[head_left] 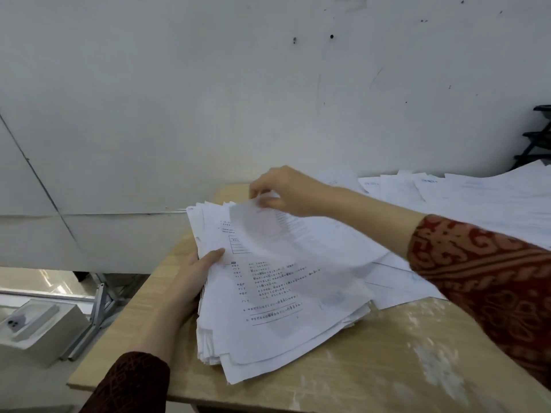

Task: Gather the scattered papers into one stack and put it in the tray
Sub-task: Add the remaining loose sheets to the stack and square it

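A thick, uneven stack of white printed papers lies on the wooden table near its left edge. My left hand grips the stack's left side, thumb on top of the uppermost sheet. My right hand reaches across to the stack's far end and pinches the corner of a top sheet, which curls up off the pile. More loose papers lie scattered over the table's far right. No tray is clearly in view.
A white wall stands right behind the table. A black rack shows at the right edge. Down on the floor to the left sit a white box and a metal frame.
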The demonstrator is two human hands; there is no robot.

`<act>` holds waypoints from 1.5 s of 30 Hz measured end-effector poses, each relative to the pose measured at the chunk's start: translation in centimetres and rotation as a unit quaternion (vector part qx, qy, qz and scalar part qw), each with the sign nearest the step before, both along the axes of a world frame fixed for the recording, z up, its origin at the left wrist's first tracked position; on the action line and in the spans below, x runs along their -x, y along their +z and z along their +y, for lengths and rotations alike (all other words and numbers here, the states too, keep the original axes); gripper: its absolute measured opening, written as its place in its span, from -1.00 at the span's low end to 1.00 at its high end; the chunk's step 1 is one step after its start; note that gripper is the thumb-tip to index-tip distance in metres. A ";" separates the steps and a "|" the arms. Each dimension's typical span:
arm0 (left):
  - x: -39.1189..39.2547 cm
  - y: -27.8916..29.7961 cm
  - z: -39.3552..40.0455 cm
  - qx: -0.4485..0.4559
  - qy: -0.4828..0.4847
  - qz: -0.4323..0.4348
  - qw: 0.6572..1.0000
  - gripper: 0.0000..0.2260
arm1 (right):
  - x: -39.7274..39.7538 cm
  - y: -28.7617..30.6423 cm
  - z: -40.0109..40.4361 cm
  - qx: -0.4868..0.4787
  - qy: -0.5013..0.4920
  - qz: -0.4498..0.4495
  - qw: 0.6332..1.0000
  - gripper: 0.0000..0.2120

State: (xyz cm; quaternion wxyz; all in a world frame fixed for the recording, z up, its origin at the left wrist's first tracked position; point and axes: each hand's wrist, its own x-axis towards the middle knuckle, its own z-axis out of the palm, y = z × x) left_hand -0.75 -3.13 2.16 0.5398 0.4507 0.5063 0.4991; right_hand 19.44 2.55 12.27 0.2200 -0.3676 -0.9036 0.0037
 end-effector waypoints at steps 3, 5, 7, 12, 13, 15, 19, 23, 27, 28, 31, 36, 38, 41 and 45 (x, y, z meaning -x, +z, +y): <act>-0.2 0.2 0.0 -0.014 0.000 0.012 1.000 -0.92 | 2.6 -2.7 -0.1 -0.003 -0.013 -0.070 0.997 -0.65; -0.1 0.2 0.1 -0.018 -0.001 0.012 1.000 -0.95 | 2.6 -4.3 0.0 0.030 -0.072 -0.106 0.991 -0.49; 0.1 0.1 0.2 -0.011 -0.004 0.005 1.000 -0.96 | 0.8 -5.1 0.6 0.103 -0.152 -0.091 0.979 -0.45; 0.3 -0.2 0.5 0.000 -0.007 -0.012 1.000 -0.97 | -7.7 -6.8 3.0 0.215 -0.370 -0.110 0.897 -0.34; 0.3 -0.3 0.7 -0.003 -0.008 -0.015 1.000 -0.98 | -9.1 -7.2 3.1 0.236 -0.391 -0.120 0.881 -0.32; 0.3 -0.4 0.7 -0.013 -0.011 -0.005 1.000 -0.95 | -11.1 -8.1 3.1 0.249 -0.421 -0.130 0.862 -0.28; 0.4 -0.8 1.1 -0.017 -0.013 0.012 1.000 -0.92 | -11.6 -8.8 3.0 0.220 -0.428 -0.089 0.872 -0.39; 0.6 -0.9 0.9 -0.013 -0.014 0.018 1.000 -0.79 | -11.2 -8.6 3.8 0.237 -0.351 -0.025 0.905 -0.73; 0.7 -0.6 0.7 0.016 0.009 0.024 1.000 -0.90 | -11.0 -6.9 4.2 0.198 -0.257 0.022 0.946 -0.85; 0.5 -0.4 0.6 0.019 0.000 0.009 1.000 -0.93 | -10.7 -6.3 4.2 0.187 -0.238 0.019 0.953 -0.82; 0.4 -0.2 0.6 0.005 -0.019 0.003 1.000 -0.87 | -8.6 -4.8 4.7 0.136 -0.204 0.026 0.969 -0.79; 0.3 -0.2 0.7 -0.022 -0.031 0.028 0.999 -0.77 | -2.0 -4.8 6.3 0.071 -0.134 0.052 0.987 -0.73; 0.5 -0.4 0.8 -0.025 -0.028 0.045 0.998 -0.78 | 1.0 -5.0 6.7 0.063 -0.111 0.067 0.990 -0.72; 0.7 -0.7 1.1 -0.009 -0.031 0.049 0.998 -0.84 | 3.9 -4.8 7.6 0.062 -0.087 0.109 0.988 -0.69; 0.6 -0.8 1.2 0.011 0.003 0.027 1.000 -0.80 | 1.9 -5.0 9.2 0.056 -0.133 0.113 0.983 -0.61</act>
